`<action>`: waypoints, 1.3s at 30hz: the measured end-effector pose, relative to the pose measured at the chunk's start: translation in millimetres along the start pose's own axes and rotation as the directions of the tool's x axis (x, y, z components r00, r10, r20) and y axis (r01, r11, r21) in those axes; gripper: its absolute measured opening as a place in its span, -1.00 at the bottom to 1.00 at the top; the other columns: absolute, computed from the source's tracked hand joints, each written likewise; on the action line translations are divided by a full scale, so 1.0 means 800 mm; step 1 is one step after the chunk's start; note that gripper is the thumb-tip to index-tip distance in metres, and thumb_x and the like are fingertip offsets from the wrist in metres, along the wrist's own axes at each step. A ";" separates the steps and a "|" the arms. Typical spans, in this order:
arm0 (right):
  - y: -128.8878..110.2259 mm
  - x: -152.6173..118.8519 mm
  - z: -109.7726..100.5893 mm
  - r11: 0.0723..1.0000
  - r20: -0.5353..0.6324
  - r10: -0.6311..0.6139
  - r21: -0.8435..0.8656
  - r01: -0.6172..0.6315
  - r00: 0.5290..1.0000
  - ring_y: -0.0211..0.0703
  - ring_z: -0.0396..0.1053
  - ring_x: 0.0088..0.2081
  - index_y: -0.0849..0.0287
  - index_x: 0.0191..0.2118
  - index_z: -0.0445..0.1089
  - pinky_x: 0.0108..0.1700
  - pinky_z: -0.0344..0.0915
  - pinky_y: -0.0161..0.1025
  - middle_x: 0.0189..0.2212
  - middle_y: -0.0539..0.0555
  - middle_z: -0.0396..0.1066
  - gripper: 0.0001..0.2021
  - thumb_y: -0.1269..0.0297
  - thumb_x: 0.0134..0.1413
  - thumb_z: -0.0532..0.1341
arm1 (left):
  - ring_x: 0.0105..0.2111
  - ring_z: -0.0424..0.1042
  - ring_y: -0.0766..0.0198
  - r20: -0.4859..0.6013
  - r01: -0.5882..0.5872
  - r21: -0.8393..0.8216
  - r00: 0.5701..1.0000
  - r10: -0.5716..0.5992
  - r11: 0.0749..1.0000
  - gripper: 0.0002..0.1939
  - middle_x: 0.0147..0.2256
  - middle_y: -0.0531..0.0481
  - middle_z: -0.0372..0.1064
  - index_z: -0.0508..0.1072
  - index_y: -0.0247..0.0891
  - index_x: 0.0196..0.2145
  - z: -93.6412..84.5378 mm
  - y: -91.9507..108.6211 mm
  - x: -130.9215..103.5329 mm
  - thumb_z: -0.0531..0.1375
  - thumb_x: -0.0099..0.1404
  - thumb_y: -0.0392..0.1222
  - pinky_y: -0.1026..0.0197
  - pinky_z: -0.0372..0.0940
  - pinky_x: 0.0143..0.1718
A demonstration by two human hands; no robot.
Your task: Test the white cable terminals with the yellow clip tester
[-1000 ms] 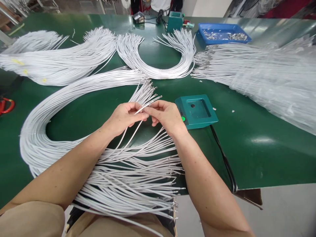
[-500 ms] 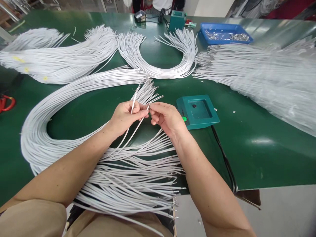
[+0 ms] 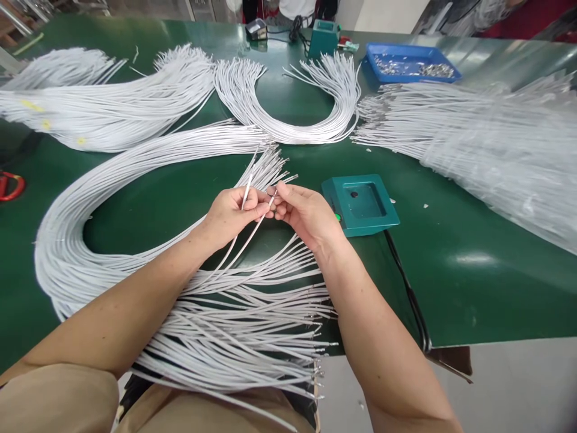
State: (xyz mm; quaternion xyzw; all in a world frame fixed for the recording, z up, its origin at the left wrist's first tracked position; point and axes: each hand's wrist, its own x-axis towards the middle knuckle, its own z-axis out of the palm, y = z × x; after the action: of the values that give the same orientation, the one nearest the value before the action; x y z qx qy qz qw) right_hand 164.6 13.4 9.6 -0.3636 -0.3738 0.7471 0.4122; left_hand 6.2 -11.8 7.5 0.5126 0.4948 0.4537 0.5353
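Note:
My left hand (image 3: 234, 211) is closed on two white wires; one wire (image 3: 247, 187) sticks up between its fingers, the other (image 3: 255, 230) runs up under the thumb. With thumb and fingertips my right hand (image 3: 303, 209) pinches the tip of that second wire, where a small dark end shows. Both hands nearly meet above the table. Just behind them lie the ends of a bundle of white wires (image 3: 267, 169), which curves round to the left. Below my forearms many loose wires (image 3: 234, 337) with metal ends fan out toward the right, over the table edge.
Right of my hands stands a teal device (image 3: 363, 203) with a square recess, a green button and a black cable (image 3: 408, 288). Further back are more wire bundles (image 3: 293, 133), a blue tray (image 3: 412, 63) of small metal parts and another teal device (image 3: 323, 38). Red-handled scissors (image 3: 12, 186) lie left.
My right thumb has shifted up over the wire's tip, and the right fingers have curled in beneath it. The left hand keeps its hold on the two wires.

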 end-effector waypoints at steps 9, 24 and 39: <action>-0.008 -0.008 0.006 0.976 -0.088 -0.144 -0.177 0.127 0.986 -0.37 0.34 -0.46 0.22 -0.41 0.49 -0.33 0.36 -0.37 -0.48 -0.02 0.44 -0.71 0.07 -0.12 0.41 | -0.41 0.46 0.36 -0.050 0.040 -0.092 0.998 -0.044 0.995 -0.67 -0.37 0.08 0.40 0.26 -0.25 -0.42 -0.002 0.001 0.005 0.38 0.01 -0.21 0.33 0.32 -0.41; -0.012 -0.006 0.001 0.842 -0.179 -0.189 -0.535 0.066 0.965 -0.36 0.29 -0.61 0.18 -0.48 0.39 -0.52 0.31 -0.39 -0.59 -0.06 0.35 -0.85 0.25 0.02 0.20 | -0.36 0.45 0.30 0.026 -0.081 0.119 0.997 0.078 0.990 -0.65 -0.34 0.02 0.40 0.54 -0.19 -0.08 -0.005 -0.004 0.004 0.29 0.14 -0.24 0.33 0.31 -0.43; -0.022 -0.009 -0.008 0.938 0.113 -0.058 -0.335 0.093 0.992 -0.33 0.39 -0.36 0.21 -0.39 0.47 -0.21 0.36 -0.32 -0.42 0.00 0.44 -0.91 0.31 0.00 0.26 | -0.40 0.43 0.33 0.141 -0.088 0.051 0.987 0.080 0.995 -0.64 -0.35 0.00 0.42 0.48 -0.23 -0.03 -0.008 0.002 0.004 0.26 0.19 -0.22 0.33 0.27 -0.45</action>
State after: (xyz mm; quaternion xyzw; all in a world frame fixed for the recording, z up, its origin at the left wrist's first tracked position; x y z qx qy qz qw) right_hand 179.0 15.3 23.2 -0.3762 -0.5308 0.6727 0.3523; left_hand 0.3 -7.6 8.7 0.5784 0.4471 0.4250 0.5337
